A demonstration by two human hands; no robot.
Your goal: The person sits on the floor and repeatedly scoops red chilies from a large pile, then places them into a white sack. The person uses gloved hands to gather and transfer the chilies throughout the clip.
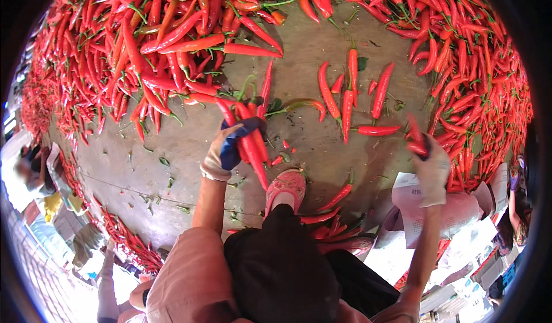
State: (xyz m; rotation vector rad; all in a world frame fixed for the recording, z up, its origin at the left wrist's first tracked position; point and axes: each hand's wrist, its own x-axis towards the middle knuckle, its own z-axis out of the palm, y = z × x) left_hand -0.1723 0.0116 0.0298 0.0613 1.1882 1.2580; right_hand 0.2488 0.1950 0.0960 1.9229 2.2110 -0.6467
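My left hand (233,148), in a white glove with dark blue fingers, grips a small bunch of red chili peppers (253,147) with green stems. It hovers over the floor beside the large chili pile (172,42). Off to the right, my right hand (429,161) wears a similar glove and holds red chili peppers (416,139); motion blurs them, so their number is unclear. Between my hands several loose red chilies (347,107) lie on the floor. One half-green chili (304,103) rests just right of the bunch.
Another chili heap (465,64) rises along the right side. Printed paper sheets (448,213) lie under my right forearm. A pink shoe (286,187) stands on the brown floor (159,180), which has leaf and stem scraps. Other people (36,170) sit at the left and right rims.
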